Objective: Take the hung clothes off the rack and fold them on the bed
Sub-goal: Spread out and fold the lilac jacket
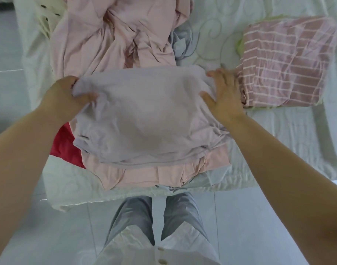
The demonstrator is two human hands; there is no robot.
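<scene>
A pale lilac garment (142, 115) lies folded in front of me on the white quilted bed (278, 134). My left hand (65, 97) grips its upper left corner, thumb on top and fingers curled under the cloth. At the garment's right edge, my right hand (224, 96) lies with fingers spread and the thumb on the fabric. Beneath the lilac piece lies a pink garment (154, 174), and a red cloth (65, 143) pokes out at the left.
A heap of unfolded pink clothes (114, 35) with a grey-blue piece (180, 44) lies farther back. A folded pink striped garment (284, 64) sits at the right. The bed's near edge (106, 196) meets a white tiled floor (249, 217) by my legs.
</scene>
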